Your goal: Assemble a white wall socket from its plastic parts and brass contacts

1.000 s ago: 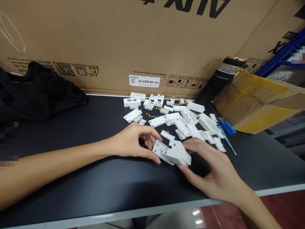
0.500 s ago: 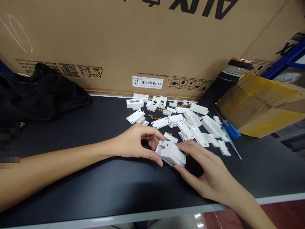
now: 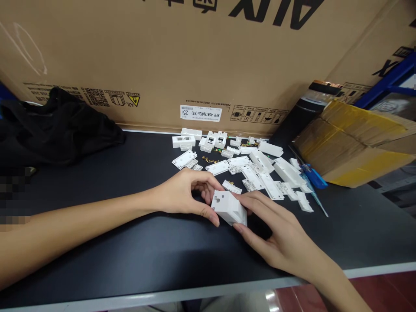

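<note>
Looking at a white housing [image 3: 229, 209] pinched right between left hand [image 3: 183, 193] and right hand [image 3: 284, 234], touching both. Looks to run lengthwise from one grip to the other, right end slanted nearer, over the black table [image 3: 130, 255]. Held by thumb and fingers each side, spread just to its width.

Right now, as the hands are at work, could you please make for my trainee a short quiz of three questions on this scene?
1. True or false: the left hand and the right hand both touch the white housing.

2. Which tool lies beside the box with yellow tape?
a) a hammer
b) a blue-handled screwdriver
c) scissors

3. Fill in the missing word: the black cloth lies toward the person's ____ side of the table.

Key: 1 true; 2 b; 3 left.
</note>
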Demonstrator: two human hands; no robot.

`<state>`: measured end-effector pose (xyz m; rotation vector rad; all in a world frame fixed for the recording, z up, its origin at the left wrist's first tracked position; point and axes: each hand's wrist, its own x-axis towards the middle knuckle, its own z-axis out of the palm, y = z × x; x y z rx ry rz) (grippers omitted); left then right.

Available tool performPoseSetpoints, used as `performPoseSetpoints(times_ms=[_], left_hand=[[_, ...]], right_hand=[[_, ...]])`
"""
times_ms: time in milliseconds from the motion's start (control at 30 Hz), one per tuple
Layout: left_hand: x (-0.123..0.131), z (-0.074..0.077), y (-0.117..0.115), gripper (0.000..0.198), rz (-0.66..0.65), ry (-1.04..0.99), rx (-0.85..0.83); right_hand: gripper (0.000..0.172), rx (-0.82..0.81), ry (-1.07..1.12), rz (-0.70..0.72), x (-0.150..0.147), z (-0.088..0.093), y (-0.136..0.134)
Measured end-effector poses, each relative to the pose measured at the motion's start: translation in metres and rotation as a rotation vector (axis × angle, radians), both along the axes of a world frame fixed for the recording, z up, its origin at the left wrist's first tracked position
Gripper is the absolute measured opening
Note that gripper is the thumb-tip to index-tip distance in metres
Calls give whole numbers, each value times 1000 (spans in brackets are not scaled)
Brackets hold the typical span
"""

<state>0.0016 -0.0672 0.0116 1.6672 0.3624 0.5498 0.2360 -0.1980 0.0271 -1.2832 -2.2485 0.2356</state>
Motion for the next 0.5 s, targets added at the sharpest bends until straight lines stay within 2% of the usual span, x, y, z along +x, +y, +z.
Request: performPoseSetpoints(times_ms=[267,500], left_hand=[[0,1,1,44,-39,-28,11],[0,1,0,41,-63,-70,-8]], right_hand=[[41,-18,7,-3,0,-2,1],[47,-82,-19,-22,2,-3,-1]])
